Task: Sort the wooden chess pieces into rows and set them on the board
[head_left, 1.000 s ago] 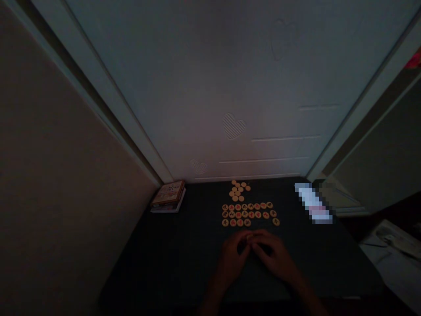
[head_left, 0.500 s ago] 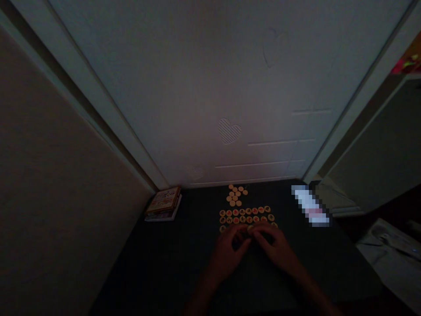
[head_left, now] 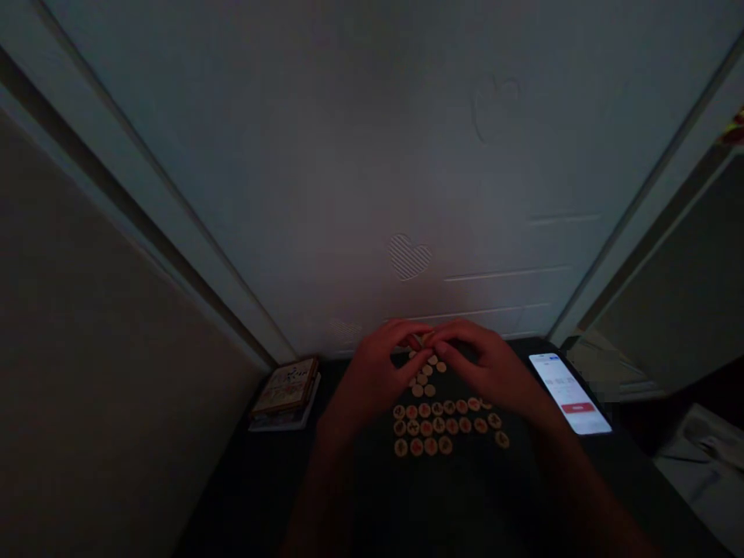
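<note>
My left hand (head_left: 380, 372) and my right hand (head_left: 485, 364) meet fingertip to fingertip over a loose group of round wooden Chinese chess pieces (head_left: 427, 370), lying blank side up. Both hands are closed, pinching one light wooden piece (head_left: 428, 339) between them; its face is mostly hidden by the fingers. Below the hands, pieces with red and dark characters lie in rows. The upper row (head_left: 438, 408) is partly covered at its right end by my right hand. The lowest row (head_left: 430, 446) has several pieces at left, then a gap, then a single piece (head_left: 501, 440) at right.
Stacked books (head_left: 284, 387) lie at the left back of the dark table (head_left: 360, 504). A lit phone (head_left: 570, 394) lies at the right. A pale panel with embossed hearts (head_left: 409, 257) rises behind the table. Light-coloured items (head_left: 697, 473) sit beyond the right edge.
Both hands have moved away from the lowest row, up and back to the blank pieces, uncovering that row. The camera view has shifted slightly, and the phone screen now shows clearly.
</note>
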Tool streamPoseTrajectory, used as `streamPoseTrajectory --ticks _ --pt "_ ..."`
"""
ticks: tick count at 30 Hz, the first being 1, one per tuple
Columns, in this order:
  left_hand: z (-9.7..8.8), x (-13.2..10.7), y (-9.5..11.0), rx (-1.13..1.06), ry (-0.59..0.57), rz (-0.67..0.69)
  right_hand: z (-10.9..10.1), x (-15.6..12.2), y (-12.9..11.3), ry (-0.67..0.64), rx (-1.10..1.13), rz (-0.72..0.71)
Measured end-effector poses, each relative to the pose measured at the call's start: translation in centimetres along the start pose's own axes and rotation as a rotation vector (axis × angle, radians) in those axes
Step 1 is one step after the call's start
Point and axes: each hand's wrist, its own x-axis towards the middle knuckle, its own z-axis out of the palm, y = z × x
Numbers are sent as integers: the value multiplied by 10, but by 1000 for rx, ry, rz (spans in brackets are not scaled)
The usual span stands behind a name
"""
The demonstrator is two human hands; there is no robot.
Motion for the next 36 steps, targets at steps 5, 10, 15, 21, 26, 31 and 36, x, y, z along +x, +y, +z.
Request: streamPoseTrajectory --ticks 5,10,15,21,26,31,36 --pt "1 0 -6 -19 7 -23 -2 8 4 -65 69 -16" --pt "12 -5 -24 -34 3 -65 1 7 16 -95 46 25" --pt "11 -6 -28 -28 -10 -59 1 6 18 -157 23 12" --pt "9 -8 -26 5 -12 -57 -1 5 18 -174 -10 25" --pt "9 -11 -27 43 -34 -90 0 3 16 -131 -43 42" --pt "10 -8 -24 30 -52 -120 3 4 11 -77 -78 100" --pt "10 -6 -21 -3 -84 -179 6 5 9 -33 -83 100"
